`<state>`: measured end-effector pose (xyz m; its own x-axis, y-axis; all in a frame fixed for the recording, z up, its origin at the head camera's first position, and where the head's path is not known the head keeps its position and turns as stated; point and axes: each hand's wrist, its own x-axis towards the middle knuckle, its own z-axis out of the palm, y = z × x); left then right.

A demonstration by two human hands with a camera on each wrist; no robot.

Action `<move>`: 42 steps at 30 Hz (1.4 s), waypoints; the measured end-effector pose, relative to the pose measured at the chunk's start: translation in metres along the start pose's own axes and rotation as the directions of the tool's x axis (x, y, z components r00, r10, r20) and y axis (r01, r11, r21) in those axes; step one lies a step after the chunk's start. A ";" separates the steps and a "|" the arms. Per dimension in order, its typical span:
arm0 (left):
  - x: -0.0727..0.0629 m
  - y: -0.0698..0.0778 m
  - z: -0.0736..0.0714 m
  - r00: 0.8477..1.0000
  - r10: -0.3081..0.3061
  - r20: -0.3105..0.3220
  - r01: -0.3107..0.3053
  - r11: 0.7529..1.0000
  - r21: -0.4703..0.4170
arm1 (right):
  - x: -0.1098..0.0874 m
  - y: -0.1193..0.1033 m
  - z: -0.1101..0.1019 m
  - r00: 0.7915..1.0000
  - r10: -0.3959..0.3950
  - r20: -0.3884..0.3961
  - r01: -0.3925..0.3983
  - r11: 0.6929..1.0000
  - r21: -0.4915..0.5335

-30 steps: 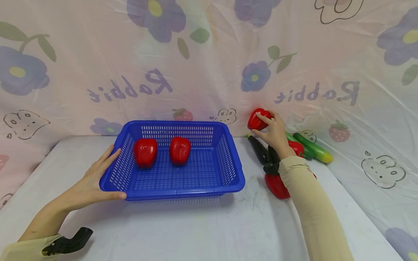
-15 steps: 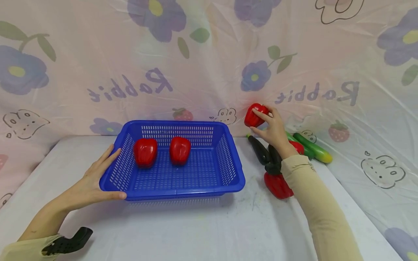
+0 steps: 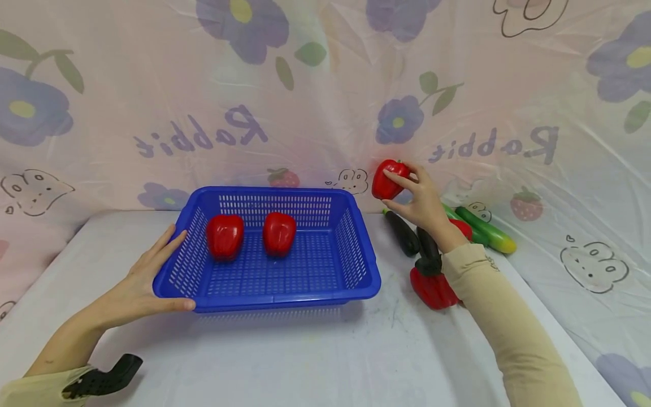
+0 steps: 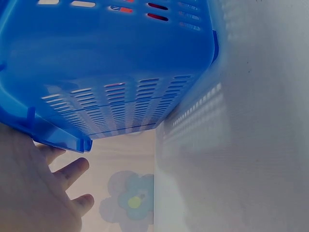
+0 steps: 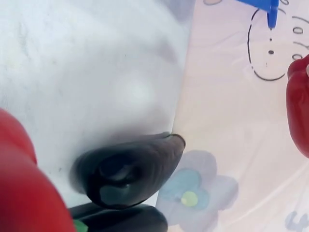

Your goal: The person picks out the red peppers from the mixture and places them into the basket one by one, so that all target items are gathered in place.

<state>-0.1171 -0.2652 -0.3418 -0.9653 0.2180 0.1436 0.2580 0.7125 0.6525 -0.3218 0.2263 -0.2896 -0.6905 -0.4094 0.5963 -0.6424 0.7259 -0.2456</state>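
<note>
My right hand (image 3: 422, 203) pinches a red bell pepper (image 3: 381, 185) between thumb and fingers, held up in front of the back cloth, right of the basket. At the right wrist view's edge, part of that pepper (image 5: 297, 111) shows. My left hand (image 3: 142, 285) rests on the left end of a blue plastic basket (image 3: 285, 299), fingers spread and straight, thumb along the front rim. Inside the basket sit two red bell peppers, one on the left (image 3: 225, 237) and one nearer the middle (image 3: 279, 233). The left wrist view catches the slotted basket wall (image 4: 111, 53) and some fingers (image 4: 72, 171).
Right of the basket lie dark eggplants (image 3: 402, 233), a red pepper (image 3: 432, 289) in front and another (image 3: 461, 228) partly behind the right arm. Green cucumbers (image 3: 487, 229) lie farther right. A patterned cloth (image 3: 315, 113) hangs behind the white table (image 3: 305, 362).
My right hand has lifted the bell pepper slightly and carried it left, toward the basket. The left hand and the basket have stayed in place.
</note>
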 end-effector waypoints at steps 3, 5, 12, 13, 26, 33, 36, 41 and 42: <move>0.000 0.000 0.000 1.000 -0.003 0.004 0.003 1.000 -0.002 | 0.001 -0.003 0.000 0.999 -0.032 0.004 0.032 0.999 0.005; 0.000 0.000 -0.001 1.000 -0.005 0.007 0.005 1.000 -0.004 | 0.001 -0.005 -0.001 0.999 -0.049 0.005 0.049 0.999 0.007; 0.000 0.001 -0.001 1.000 0.000 0.010 0.000 1.000 -0.017 | 0.003 -0.014 -0.002 0.992 -0.123 0.004 0.123 0.992 0.031; 0.000 0.001 -0.002 1.000 0.001 0.008 -0.001 1.000 -0.018 | 0.003 -0.016 -0.002 0.991 -0.134 0.005 0.134 0.990 0.034; 0.000 0.001 -0.002 1.000 0.001 0.008 -0.001 1.000 -0.018 | 0.005 -0.033 0.002 0.955 -0.297 0.016 0.294 0.951 0.100; 0.001 0.003 -0.003 1.000 0.005 0.008 -0.004 1.000 -0.024 | 0.008 -0.044 0.001 0.936 -0.346 0.066 0.341 0.937 0.076; 0.001 0.004 -0.002 1.000 0.009 0.007 -0.008 1.000 -0.024 | 0.010 -0.048 0.001 0.927 -0.365 0.082 0.358 0.930 0.082; 0.000 0.004 -0.002 1.000 0.013 0.005 -0.013 0.999 -0.045 | 0.015 -0.055 0.003 0.904 -0.414 0.109 0.404 0.909 0.102; 0.000 0.004 -0.001 1.000 0.014 0.004 -0.014 0.999 -0.050 | 0.016 -0.057 0.003 0.900 -0.421 0.115 0.410 0.906 0.108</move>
<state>-0.1157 -0.2635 -0.3382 -0.9614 0.2309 0.1496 0.2691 0.6753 0.6867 -0.2974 0.1772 -0.2681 -0.3887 -0.7375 0.5522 -0.9009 0.4298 -0.0601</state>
